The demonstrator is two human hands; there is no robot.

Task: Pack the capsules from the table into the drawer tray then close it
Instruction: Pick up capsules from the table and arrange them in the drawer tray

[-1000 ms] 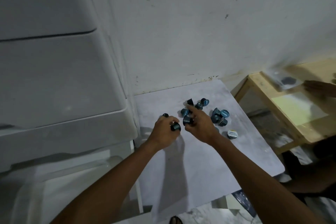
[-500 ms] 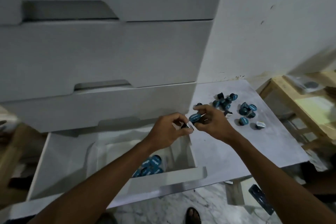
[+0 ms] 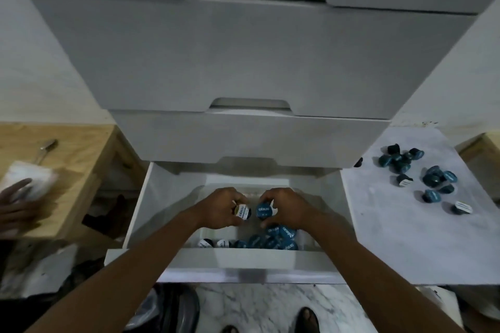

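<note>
left hand [image 3: 220, 208] fingers curled round a white-lidded capsule [image 3: 242, 211], right hand [image 3: 288, 207] fingers pinching a blue capsule [image 3: 263, 211], both over the drawer tray [image 3: 243, 258]; packed capsules [image 3: 273, 239] at its near end; loose capsules [image 3: 431, 180] on the surface [image 3: 392, 238], right

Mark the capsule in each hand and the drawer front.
left-hand capsule [image 3: 242, 211]: head view, on its pale lid.
right-hand capsule [image 3: 263, 210]: head view, on its blue lid.
drawer front [image 3: 251, 259]: head view, middle of the white panel.

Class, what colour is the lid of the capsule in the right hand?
Blue with white lettering, on the capsule in the right hand; head view.
</note>
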